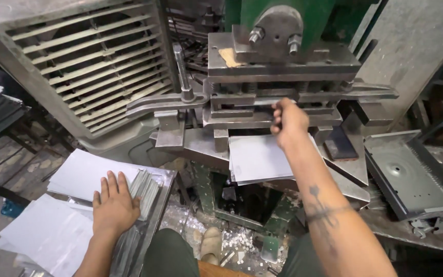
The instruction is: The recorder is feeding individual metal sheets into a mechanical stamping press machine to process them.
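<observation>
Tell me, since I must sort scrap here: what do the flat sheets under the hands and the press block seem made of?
The sheet in the press and the stacked sheets under the left hand look like thin bare metal: pale grey, matte, with crisp edges. The press block above the right hand looks like heavy steel: dull grey, worn, bolted.

Right hand (288, 120) at the press (283, 77) – fingertips tucked into the die gap, so whatever they grip can't be made out. Far edge of the metal sheet (260, 156) on the press bed runs under the tooling, hidden. Left hand (114, 202) lies flat on a stack of strips (147, 187); palm covers part of it – strips underneath not visible. White sheets (52, 231) cut off at the bottom-left edge. Tray (411, 174) on the right cropped by the frame. Shoe (211, 243) half hidden behind the knee.
</observation>
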